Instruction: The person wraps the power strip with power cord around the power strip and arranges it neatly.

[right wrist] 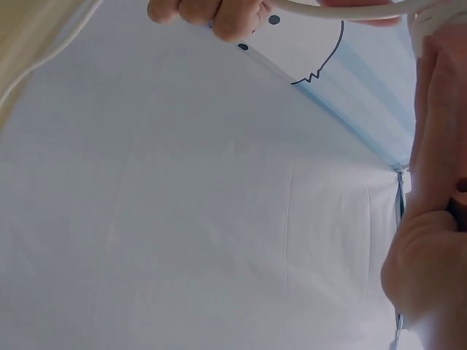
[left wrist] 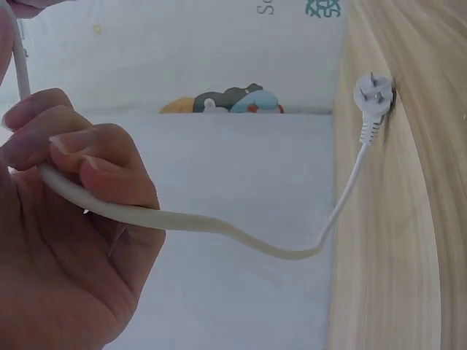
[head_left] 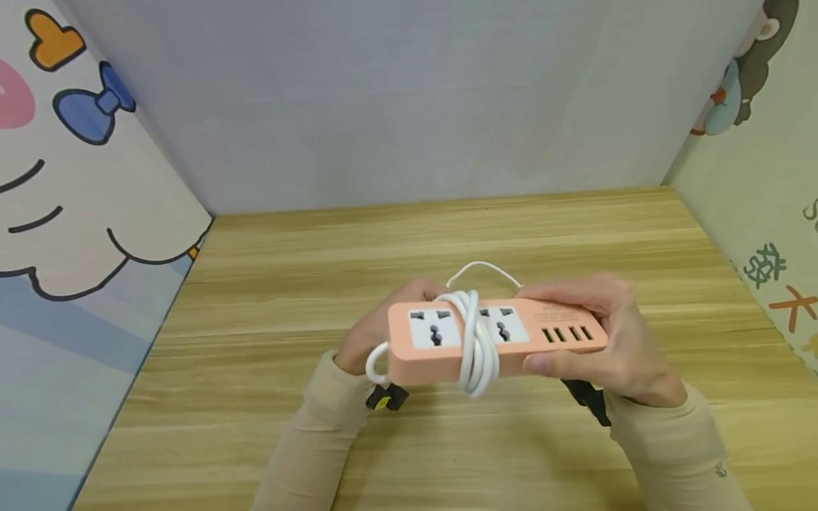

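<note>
A peach-coloured power strip [head_left: 424,370] is held up above the table, its sockets and USB ports facing the head camera. White power cord [head_left: 478,355] is wound several times around its middle. My right hand [head_left: 623,348] grips the strip's right end, thumb along the near side. Behind the left end is my left hand [head_left: 366,339], partly hidden by the strip. In the left wrist view my left hand [left wrist: 80,219] has its fingers curled round the cord [left wrist: 182,221]. The cord's free length runs to a white three-pin plug [left wrist: 373,102] by the wooden surface.
The wooden table [head_left: 287,255] lies beneath both hands. A pale back wall [head_left: 409,106] stands behind it. Cartoon-printed panels rise at the left [head_left: 115,191] and right [head_left: 735,191] sides.
</note>
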Demonstrator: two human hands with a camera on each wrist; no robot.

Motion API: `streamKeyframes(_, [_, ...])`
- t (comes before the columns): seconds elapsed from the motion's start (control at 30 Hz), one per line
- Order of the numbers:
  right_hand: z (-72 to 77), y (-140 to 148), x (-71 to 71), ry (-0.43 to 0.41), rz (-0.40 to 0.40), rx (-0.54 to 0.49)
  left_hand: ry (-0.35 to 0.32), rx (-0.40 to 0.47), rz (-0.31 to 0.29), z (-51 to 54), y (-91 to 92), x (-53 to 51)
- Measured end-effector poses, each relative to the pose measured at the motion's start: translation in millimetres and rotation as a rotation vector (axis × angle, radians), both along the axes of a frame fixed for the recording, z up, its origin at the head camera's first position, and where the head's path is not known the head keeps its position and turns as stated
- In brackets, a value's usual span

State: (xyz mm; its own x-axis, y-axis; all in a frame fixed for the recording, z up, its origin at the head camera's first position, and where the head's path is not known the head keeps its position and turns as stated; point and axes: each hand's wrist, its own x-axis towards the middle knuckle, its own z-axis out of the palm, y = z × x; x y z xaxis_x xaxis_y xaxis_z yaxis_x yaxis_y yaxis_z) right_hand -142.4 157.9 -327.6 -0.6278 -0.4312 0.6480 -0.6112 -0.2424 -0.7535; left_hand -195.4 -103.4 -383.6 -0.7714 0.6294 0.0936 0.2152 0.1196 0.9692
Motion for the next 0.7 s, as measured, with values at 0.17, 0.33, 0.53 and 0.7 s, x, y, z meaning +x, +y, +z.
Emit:
streamKeyframes(0.17, [-2.6,0,-2.1,0.069,0.025,0.067,-0.03,-0.003,0.022,9.7,2.9,1.2])
streamKeyframes(0.33, [-2.9,0,-2.9,0.105,0.035,0.125,0.063,0.03,0.044,12.0,-0.7,-1.5])
streamKeyframes(0.53, [2.2,-3,0.4,0.052,0.032,0.276,0.101,0.037,0.058,21.3,-2.7,4.0])
streamKeyframes(0.7, [2.9,-3,1.3,0.01,0.04,0.364,0.181,0.062,0.064,24.9,-3.9,7.0])
